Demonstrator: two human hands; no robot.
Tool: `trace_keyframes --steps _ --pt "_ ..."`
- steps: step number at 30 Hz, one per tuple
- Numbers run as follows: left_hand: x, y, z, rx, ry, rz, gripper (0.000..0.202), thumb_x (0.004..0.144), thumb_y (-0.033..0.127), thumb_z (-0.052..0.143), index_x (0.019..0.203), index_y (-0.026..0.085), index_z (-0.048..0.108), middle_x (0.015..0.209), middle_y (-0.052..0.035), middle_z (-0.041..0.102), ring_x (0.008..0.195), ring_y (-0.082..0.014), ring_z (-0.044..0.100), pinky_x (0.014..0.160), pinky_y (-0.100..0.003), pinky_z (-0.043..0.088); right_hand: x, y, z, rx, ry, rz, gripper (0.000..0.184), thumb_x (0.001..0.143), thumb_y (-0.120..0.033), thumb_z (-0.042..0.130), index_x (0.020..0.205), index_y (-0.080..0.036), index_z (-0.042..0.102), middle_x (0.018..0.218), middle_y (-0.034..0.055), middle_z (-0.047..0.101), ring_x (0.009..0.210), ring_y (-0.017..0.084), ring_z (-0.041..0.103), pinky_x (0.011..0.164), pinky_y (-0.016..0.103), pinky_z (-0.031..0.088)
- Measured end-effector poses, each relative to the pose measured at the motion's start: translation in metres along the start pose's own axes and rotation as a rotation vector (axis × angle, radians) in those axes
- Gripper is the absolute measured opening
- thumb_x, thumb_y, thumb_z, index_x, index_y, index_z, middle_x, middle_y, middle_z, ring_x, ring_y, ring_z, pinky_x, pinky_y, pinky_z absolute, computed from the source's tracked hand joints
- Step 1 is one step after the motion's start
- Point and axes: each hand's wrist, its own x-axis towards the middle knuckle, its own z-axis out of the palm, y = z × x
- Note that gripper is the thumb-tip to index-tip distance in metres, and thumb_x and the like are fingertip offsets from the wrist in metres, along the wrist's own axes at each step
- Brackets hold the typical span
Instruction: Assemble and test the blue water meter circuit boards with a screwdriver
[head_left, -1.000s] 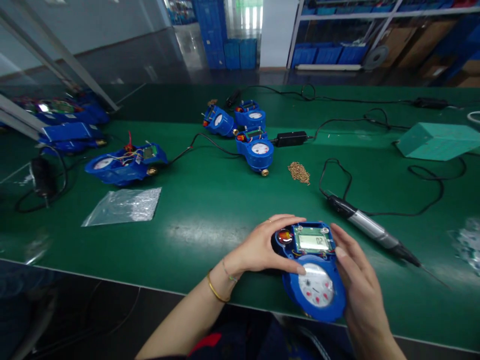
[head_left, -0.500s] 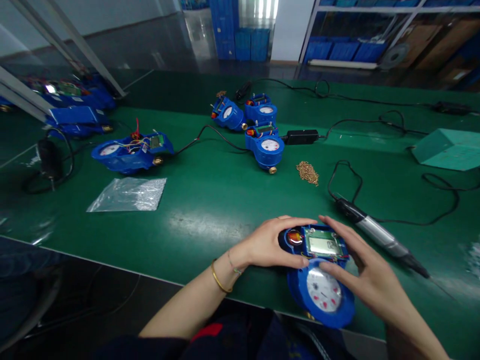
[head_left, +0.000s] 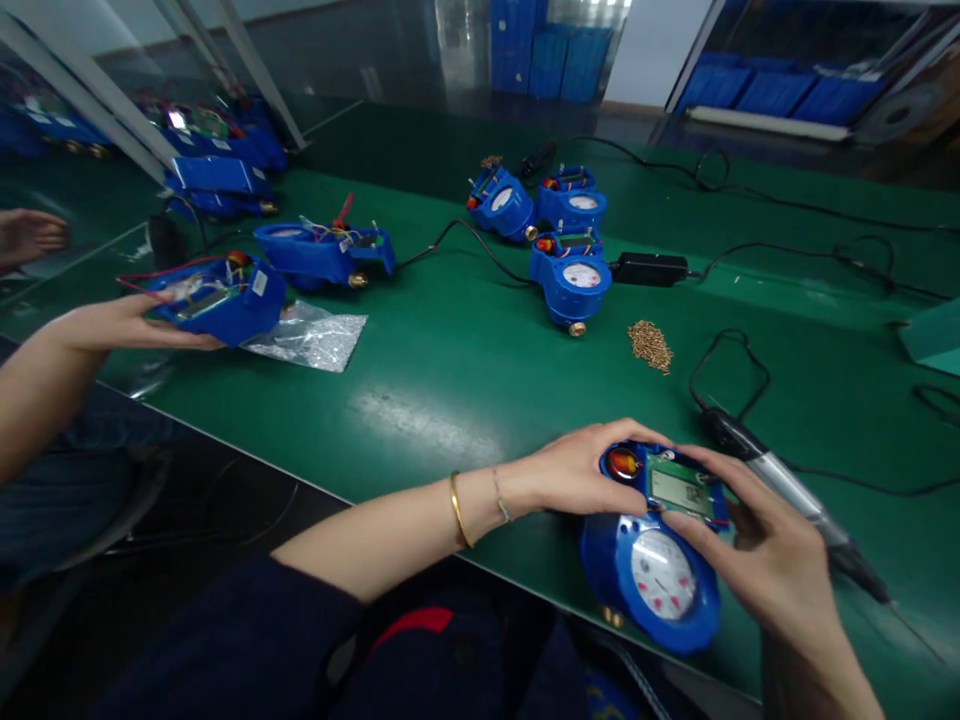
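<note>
A blue water meter (head_left: 652,560) stands at the near edge of the green table, its white dial and small grey display facing up. My left hand (head_left: 592,470) grips the upper left of its housing, thumb along the front and fingers behind, beside a red-orange part in a round pocket. On the other side my right hand (head_left: 765,530) clasps the display end, thumb below the screen. A green circuit board surrounds the display. Brass fittings show under the meter's left side. To the right of my right hand lies an electric screwdriver (head_left: 795,490).
Several blue meters (head_left: 574,285) stand farther back with black cables. Brass screws (head_left: 650,346) lie in a pile. At left, a co-worker's hand (head_left: 127,325) holds another opened meter (head_left: 232,300) above a clear plastic bag (head_left: 322,335).
The view has swung left. A co-worker's arm has come in from the left with an opened meter, over the plastic bag. Both my hands keep their grip on the near meter.
</note>
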Motion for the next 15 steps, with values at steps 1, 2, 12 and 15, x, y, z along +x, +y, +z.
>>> trace_keyframes --steps 1,2,12,15 --pt "0.001 0.000 0.003 -0.019 0.013 -0.009 0.061 0.067 0.024 0.074 0.126 0.022 0.061 0.123 -0.0078 0.067 0.116 -0.0302 0.061 0.100 -0.045 0.049 -0.001 0.001 0.000 -0.001 0.005 -0.009 0.046 0.079 -0.041 0.078 0.122 -0.027 0.068 0.120 0.0048 0.069 0.107 0.021 0.067 0.087 0.026 0.058" --pt "0.002 0.000 0.005 -0.044 0.015 -0.020 0.060 0.066 0.022 0.073 0.125 0.022 0.062 0.122 -0.0071 0.067 0.115 -0.0297 0.061 0.099 -0.044 0.049 -0.002 0.003 0.000 -0.004 0.011 -0.019 0.046 0.079 -0.041 0.078 0.122 -0.027 0.067 0.120 0.0049 0.069 0.107 0.021 0.067 0.089 0.027 0.057" --pt "0.001 -0.003 0.016 -0.063 0.140 -0.057 0.054 0.065 0.017 0.069 0.118 0.024 0.066 0.117 -0.0044 0.068 0.110 -0.0281 0.062 0.094 -0.043 0.051 0.006 0.009 -0.005 -0.041 -0.104 0.024 0.063 0.073 -0.054 0.079 0.127 -0.024 0.064 0.122 0.0076 0.069 0.105 0.027 0.068 0.087 0.037 0.057" --pt "-0.001 -0.005 0.014 -0.131 0.116 -0.024 0.056 0.064 0.018 0.071 0.119 0.023 0.064 0.124 -0.0061 0.067 0.116 -0.0295 0.060 0.101 -0.045 0.048 0.013 0.004 -0.001 -0.076 -0.086 -0.096 0.061 0.075 -0.053 0.078 0.128 -0.025 0.065 0.120 0.0074 0.070 0.106 0.028 0.068 0.093 0.042 0.056"
